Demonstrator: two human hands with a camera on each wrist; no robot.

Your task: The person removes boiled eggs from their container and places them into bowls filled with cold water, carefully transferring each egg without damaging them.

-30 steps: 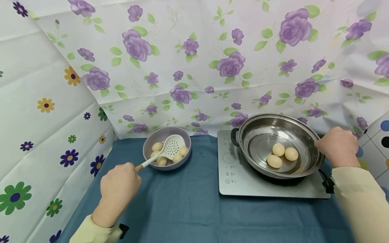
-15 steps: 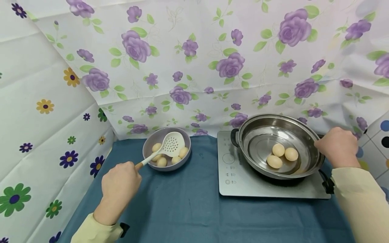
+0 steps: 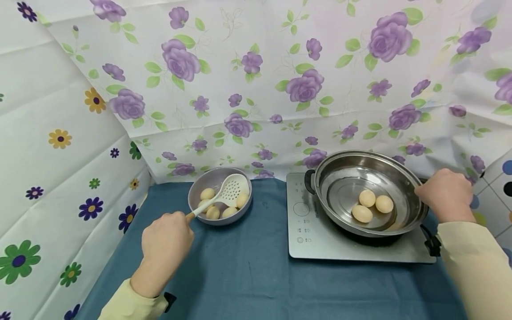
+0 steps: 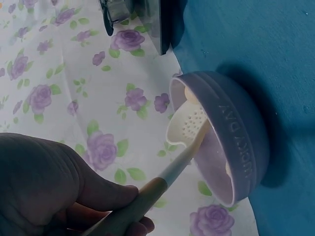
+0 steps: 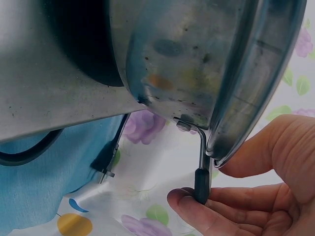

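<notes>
My left hand (image 3: 167, 245) grips the wooden handle of a white slotted spoon (image 3: 233, 190). The spoon's perforated head is inside a mauve bowl (image 3: 195, 195), over and among several pale brown eggs (image 3: 213, 213), partly covering some of them. In the left wrist view, the thumb and fingers wrap the handle (image 4: 142, 199) beyond the bowl's outer wall (image 4: 241, 132). At the right, my right hand (image 3: 445, 195) holds the side handle (image 5: 202, 186) of a stainless steel pot (image 3: 340, 182), thumb at the rim, fingers curled under. Three eggs (image 3: 362, 214) lie in the pot.
The pot sits on a silver induction cooker (image 3: 306, 249) with a control panel at its left. A black cord with a plug (image 5: 104, 160) hangs near its right edge. Blue cloth (image 3: 248, 275) covers the table, and a floral sheet (image 3: 256, 89) backs it.
My left hand has moved right, and the slotted spoon's head has shifted right inside the bowl. An egg at the bowl's front has moved slightly. The right hand and pot stay in place.
</notes>
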